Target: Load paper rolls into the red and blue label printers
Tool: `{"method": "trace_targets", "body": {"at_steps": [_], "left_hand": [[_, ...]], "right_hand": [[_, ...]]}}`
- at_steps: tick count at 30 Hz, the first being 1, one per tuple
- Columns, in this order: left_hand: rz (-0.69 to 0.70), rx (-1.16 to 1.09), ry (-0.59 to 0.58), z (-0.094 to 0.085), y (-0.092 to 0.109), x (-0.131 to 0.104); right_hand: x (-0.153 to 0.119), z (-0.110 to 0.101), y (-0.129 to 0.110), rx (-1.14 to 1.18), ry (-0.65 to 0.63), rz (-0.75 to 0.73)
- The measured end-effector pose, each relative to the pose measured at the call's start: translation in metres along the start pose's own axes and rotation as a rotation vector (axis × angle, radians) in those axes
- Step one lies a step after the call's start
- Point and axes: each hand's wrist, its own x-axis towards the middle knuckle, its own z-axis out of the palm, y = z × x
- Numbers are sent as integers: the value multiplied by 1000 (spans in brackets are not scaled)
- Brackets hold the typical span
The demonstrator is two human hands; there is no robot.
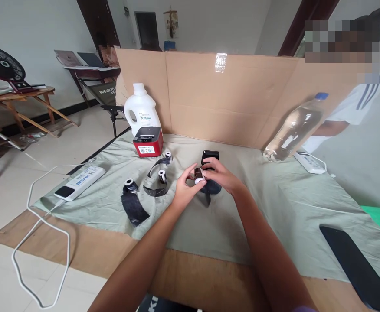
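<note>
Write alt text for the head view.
A person's left-hand grip and right-hand grip hold a small dark roll with a white end by a black device on pale cloth. To the left lie three partly unrolled black rolls, with a red-and-black receipt printer and white laundry-detergent jug behind; a black smartphone lies at right.

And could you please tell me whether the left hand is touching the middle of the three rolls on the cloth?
Apart. The head view shows a strip of cloth between the left hand and the middle roll.

Glossy, seemingly plastic held roll (198,173); matt, wrinkled cloth (216,229).
</note>
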Motion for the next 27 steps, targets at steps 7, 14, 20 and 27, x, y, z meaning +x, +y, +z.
{"method": "trace_targets", "body": {"at_steps": [7, 14, 20, 27], "left_hand": [[184, 471, 166, 1, 4, -4], [-45, 264, 72, 15, -5, -11], [-162, 117, -104, 34, -6, -22], [-292, 8, -121, 40, -7, -21]], "right_hand": [[-8, 22, -24, -403, -39, -65], [5, -17, -12, -348, 200, -97], [25, -47, 35, -602, 299, -161], [35, -34, 42, -894, 265, -87]]}}
